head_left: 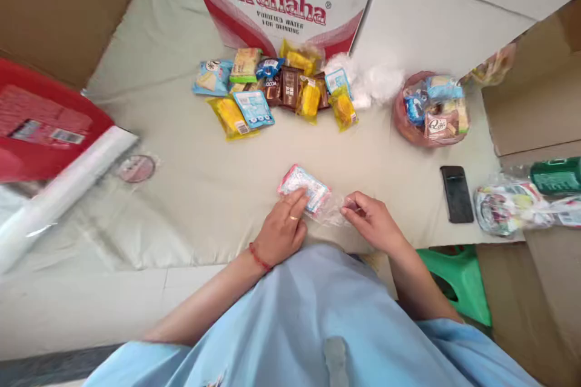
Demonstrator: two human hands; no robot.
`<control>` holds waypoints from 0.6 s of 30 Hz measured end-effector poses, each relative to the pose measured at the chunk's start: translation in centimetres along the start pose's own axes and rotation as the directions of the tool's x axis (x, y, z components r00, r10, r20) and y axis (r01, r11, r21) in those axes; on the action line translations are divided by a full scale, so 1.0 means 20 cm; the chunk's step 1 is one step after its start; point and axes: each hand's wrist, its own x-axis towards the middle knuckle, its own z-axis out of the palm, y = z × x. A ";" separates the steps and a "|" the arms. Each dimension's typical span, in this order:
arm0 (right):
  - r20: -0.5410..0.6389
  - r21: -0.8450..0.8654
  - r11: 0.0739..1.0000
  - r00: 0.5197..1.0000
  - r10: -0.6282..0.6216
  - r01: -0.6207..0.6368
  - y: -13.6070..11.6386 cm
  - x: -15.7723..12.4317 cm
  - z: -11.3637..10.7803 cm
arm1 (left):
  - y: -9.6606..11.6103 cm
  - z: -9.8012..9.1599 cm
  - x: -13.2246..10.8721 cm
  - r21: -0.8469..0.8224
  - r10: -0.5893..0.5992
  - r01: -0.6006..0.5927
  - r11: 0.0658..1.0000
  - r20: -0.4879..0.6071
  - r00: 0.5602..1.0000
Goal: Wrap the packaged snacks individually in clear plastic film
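A small pink, white and blue packet (299,184) lies on the cloth-covered table inside a clear plastic bag (331,208). My left hand (284,224) rests on the packet's near side, with its fingers stretched out flat on top and a red cord bracelet at the wrist. To the right, my right hand (370,221) is closed in a pinch on the loose end of the bag. The bag stretches between both hands. Fine print on the packet is too blurred to read.
Several wrapped snacks (281,91) lie in front of a Wahaha box (281,3). White plastic (381,81) is beside them. A pink bowl (402,127) holds more snacks. At the right are a phone (456,193), a plastic-wrapped bundle (503,208) and a green bottle (556,175). A red package (49,121) stands left.
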 end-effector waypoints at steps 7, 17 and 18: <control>-0.050 0.201 0.979 0.998 0.024 -0.013 -0.15 0.31 0.22 | -0.03 0.00 0.00 -0.042 0.044 -0.043 0.998 0.029 0.999; -0.006 -0.563 0.787 0.951 -0.310 0.253 -0.18 0.40 0.45 | -0.01 -0.08 -0.05 -0.122 -0.109 0.077 0.990 -0.285 0.952; 0.013 -0.616 0.738 0.941 -0.338 0.273 -0.17 0.37 0.47 | -0.02 -0.09 -0.06 -0.115 -0.133 0.100 0.988 -0.330 0.935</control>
